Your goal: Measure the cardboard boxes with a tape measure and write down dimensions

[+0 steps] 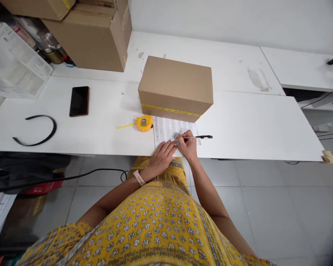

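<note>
My right hand (187, 145) is closed on a pen (197, 137) with a black cap, its tip resting on a printed sheet of paper (166, 129) at the near edge of the white table (252, 125). My left hand (162, 157) lies flat and open on the sheet's lower edge, fingers stretched out, a pink watch on the wrist. A closed cardboard box (176, 87) with yellow tape around it stands on the far part of the sheet. A yellow tape measure (143, 123) lies just left of the paper, a short length of blade pulled out.
A black phone (79, 101) and a curved black strap (39, 130) lie on the table's left. Larger cardboard boxes (94, 33) are stacked at the back left beside papers (13, 62). A black cable (72, 175) runs across the tiled floor below.
</note>
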Demonstrator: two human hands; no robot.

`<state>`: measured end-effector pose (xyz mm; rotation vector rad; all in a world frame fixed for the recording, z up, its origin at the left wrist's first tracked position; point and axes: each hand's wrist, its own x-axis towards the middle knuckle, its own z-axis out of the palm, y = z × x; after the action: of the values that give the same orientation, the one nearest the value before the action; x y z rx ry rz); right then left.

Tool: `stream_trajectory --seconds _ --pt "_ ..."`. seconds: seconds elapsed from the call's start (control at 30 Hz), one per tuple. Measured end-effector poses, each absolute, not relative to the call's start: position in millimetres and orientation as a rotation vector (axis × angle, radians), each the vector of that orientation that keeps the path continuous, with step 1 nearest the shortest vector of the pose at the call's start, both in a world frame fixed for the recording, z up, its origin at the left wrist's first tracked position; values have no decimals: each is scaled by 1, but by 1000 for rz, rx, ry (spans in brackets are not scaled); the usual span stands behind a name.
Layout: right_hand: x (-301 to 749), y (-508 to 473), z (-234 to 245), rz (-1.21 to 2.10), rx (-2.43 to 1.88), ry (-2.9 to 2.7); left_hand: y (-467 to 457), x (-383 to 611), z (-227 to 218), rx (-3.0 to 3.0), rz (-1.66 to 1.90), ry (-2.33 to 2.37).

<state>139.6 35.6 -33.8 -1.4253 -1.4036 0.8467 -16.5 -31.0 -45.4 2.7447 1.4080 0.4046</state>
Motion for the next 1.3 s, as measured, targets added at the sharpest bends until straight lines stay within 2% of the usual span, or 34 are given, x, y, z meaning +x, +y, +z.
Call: stream_trajectory --seconds 1.3 --pt "141 34 -29 834 -1484 -1338 -32 -16 -43 2715 376 1416"
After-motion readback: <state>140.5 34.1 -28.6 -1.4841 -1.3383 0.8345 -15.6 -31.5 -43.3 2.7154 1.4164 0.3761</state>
